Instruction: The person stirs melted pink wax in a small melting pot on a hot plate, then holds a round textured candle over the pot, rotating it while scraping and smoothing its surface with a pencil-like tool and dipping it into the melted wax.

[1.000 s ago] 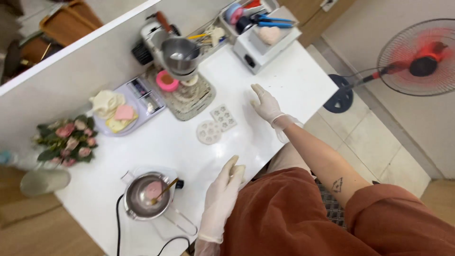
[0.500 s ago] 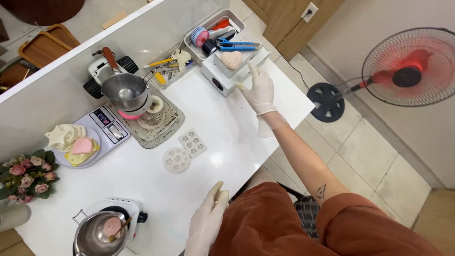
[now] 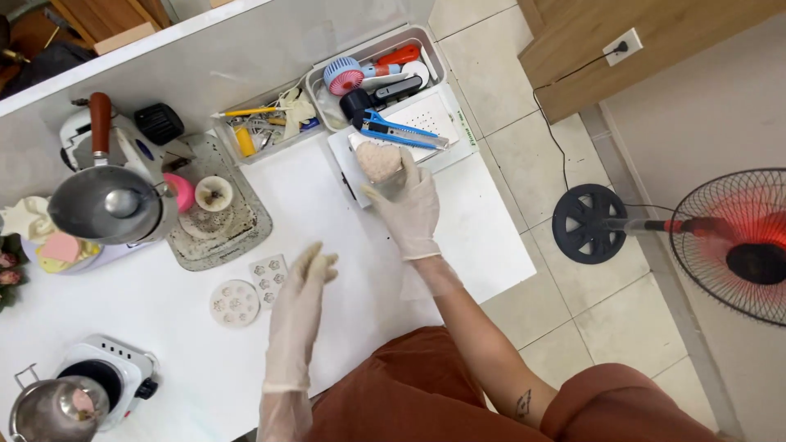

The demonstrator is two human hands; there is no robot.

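Fingers [image 3: 321, 263] of the left hand [image 3: 296, 323]: gloved, loosely spread, holding nothing, hovering above the worktop [image 3: 344, 245].

Right hand [image 3: 409, 205]: gloved, fingers curled around a clear cup of pale pinkish lumps [image 3: 380, 162], at 12 o'clock from the body, over a white tray [image 3: 442, 123].

Progress, judged: cup in hand; two white flower moulds [image 3: 246, 293] at 10 o'clock look unfilled.

Worktop: white. Melting pot on small burner [image 3: 61, 405] at 8 o'clock; saucepan on scale [image 3: 106, 200] at 10; tool bin with blue cutter [image 3: 401, 131] at 12.

Room: beige floor tiles; red standing fan [image 3: 737, 245] at 3 o'clock; wall socket [image 3: 620, 47].
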